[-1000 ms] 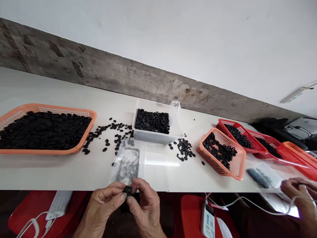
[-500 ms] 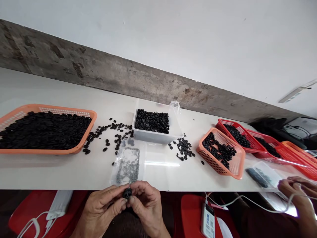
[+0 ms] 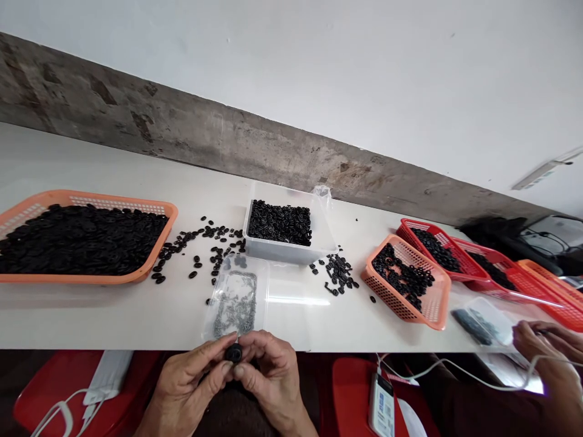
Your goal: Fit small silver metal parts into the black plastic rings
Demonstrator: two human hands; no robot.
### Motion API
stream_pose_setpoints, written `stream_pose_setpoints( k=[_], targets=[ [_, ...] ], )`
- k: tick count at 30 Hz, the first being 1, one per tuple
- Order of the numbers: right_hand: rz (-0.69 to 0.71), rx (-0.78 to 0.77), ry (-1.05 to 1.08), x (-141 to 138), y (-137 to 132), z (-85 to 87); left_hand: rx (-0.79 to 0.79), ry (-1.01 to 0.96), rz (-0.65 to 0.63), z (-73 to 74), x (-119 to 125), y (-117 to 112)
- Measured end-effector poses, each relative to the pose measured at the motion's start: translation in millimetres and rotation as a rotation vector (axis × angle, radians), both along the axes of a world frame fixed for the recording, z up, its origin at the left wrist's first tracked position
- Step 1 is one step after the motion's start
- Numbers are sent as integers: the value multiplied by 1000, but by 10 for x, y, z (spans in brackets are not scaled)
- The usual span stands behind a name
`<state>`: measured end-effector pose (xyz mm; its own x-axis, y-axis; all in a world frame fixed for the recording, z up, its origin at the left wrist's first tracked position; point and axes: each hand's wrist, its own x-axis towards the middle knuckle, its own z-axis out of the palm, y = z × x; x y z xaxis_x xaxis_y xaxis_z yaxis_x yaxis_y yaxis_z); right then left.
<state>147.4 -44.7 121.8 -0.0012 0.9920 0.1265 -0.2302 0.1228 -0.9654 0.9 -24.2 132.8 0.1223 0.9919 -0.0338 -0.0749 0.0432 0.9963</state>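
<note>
Between my two hands, at the table's front edge, is a small round black plastic part (image 3: pixel 234 352). My left hand (image 3: pixel 194 379) pinches it from the left, thumb and index finger closed. My right hand (image 3: pixel 269 373) grips its right side with thumb and fingertips. Just beyond my fingers lies a clear shallow plastic tray (image 3: pixel 260 297) holding many tiny metal pieces (image 3: pixel 237 306). Behind that tray stands a clear plastic bin (image 3: pixel 291 252) with a heap of small black parts (image 3: pixel 280 223).
Loose oval black pieces (image 3: pixel 217 233) lie beside a large orange basket (image 3: pixel 136 276) at left. Another black pile (image 3: pixel 339 273) sits near an orange basket (image 3: pixel 405 312). Red baskets (image 3: pixel 464 273) and a co-worker's hands (image 3: pixel 542 346) are at right. A white cable (image 3: pixel 478 383) hangs below the table edge.
The black part has turned slightly between my fingers, and the thin metal bit that stuck up from it no longer shows. The co-worker's hands have shifted a little.
</note>
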Motion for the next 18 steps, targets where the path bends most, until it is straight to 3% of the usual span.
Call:
stream_pose_setpoints(
  k=[3,8,18],
  targets=[
    [31,-7,22,10,25,-7,-46,-25,45,-25,6,-15],
    [45,-4,-3,32,47,-17,66,5,-64,-39,-42,30],
    [56,39,-59,82,43,-19,91,-18,-87,24,-22,69]
  ],
)
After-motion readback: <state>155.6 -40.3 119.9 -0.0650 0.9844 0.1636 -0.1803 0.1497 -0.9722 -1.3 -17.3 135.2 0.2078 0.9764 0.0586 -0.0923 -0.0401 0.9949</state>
